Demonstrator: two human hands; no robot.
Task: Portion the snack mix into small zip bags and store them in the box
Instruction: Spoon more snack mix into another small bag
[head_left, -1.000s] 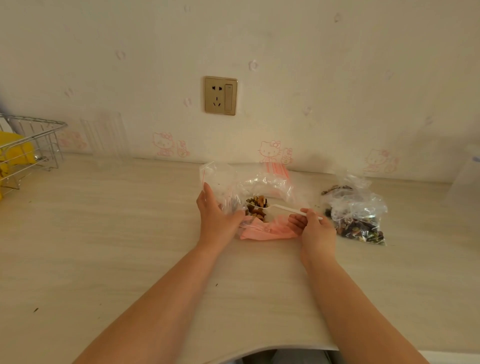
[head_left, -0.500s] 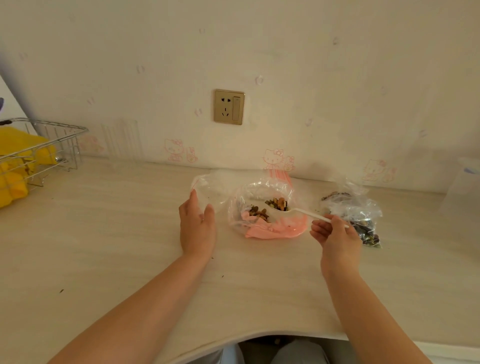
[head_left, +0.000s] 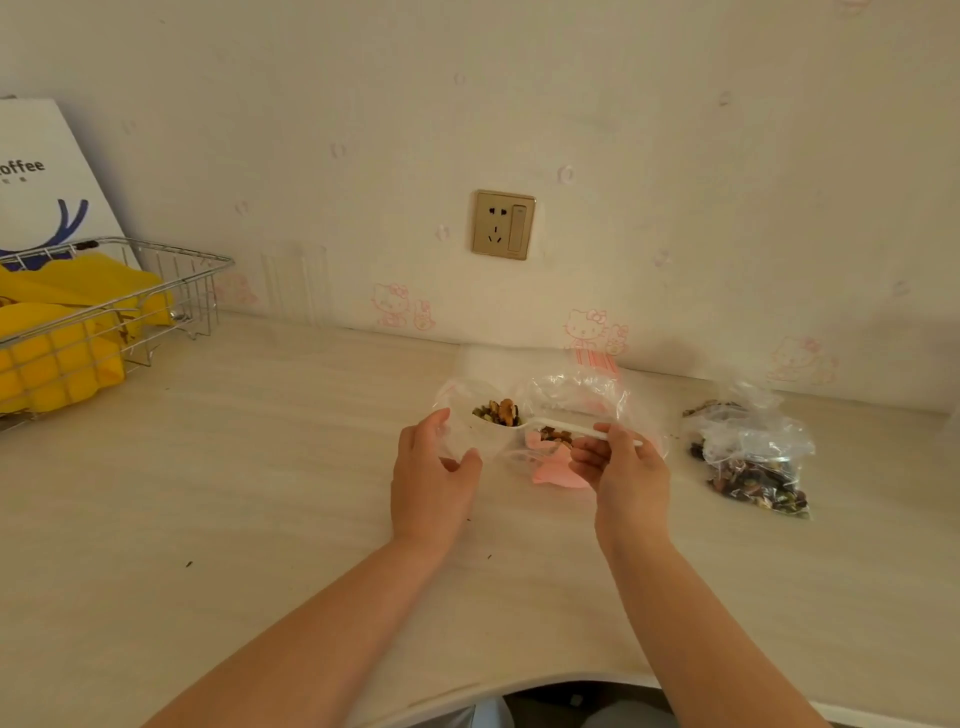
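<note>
My left hand (head_left: 434, 475) grips a small clear zip bag (head_left: 467, 415) and holds its mouth up. My right hand (head_left: 621, 470) pinches the handle of a white plastic spoon (head_left: 550, 425). The spoon's bowl, heaped with brown and dark snack mix (head_left: 500, 412), sits at the mouth of the small bag. Behind the spoon lies a large clear bag (head_left: 582, 400) with a pink lining and more mix inside. Two small filled zip bags (head_left: 753, 465) lie on the table to the right.
A wire basket (head_left: 130, 296) with yellow items stands at the far left, in front of a white paper bag (head_left: 41, 176) printed with blue. A wall socket (head_left: 503, 224) is straight ahead. The table edge (head_left: 519, 688) curves in near my body.
My right hand lifted the loaded spoon out of the large bag and carried it left. My left hand let go of the large bag, took up the small zip bag and raised it.
</note>
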